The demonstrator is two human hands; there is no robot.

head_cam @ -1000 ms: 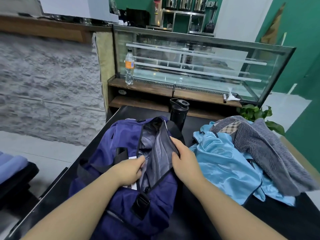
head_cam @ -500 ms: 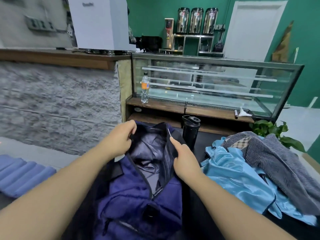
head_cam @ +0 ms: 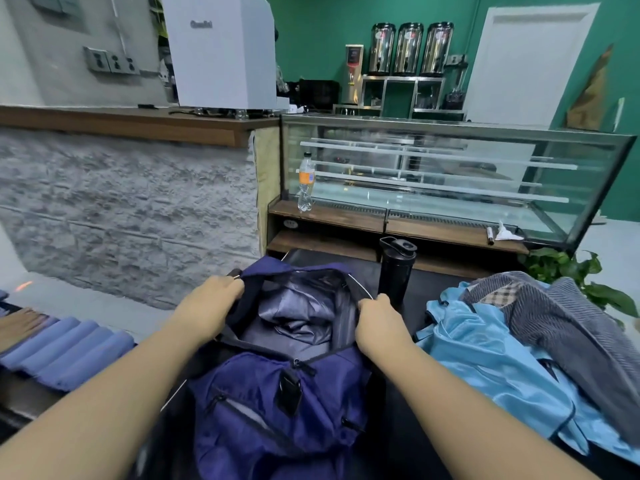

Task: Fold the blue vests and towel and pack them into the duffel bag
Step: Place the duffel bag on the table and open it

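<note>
A dark blue duffel bag point(head_cam: 277, 407) lies on the black table in front of me, its top zip open and grey lining showing inside. My left hand point(head_cam: 207, 303) grips the left edge of the opening. My right hand point(head_cam: 377, 318) grips the right edge, and the two hold the mouth spread wide. To the right lie crumpled light blue vests point(head_cam: 485, 355), unfolded. A grey striped towel point(head_cam: 568, 327) is draped over their far right side.
A black bottle point(head_cam: 394, 268) stands just behind the bag. The black table point(head_cam: 408, 424) runs under everything. A glass display case point(head_cam: 433, 174) and a wooden shelf stand beyond it, a potted plant point(head_cam: 571, 271) at the right. Blue padded cushions point(head_cam: 65, 351) lie at the left.
Both hands have pulled apart along the bag's rim, spreading the opening wider. The view has tilted up and shows more of the room.
</note>
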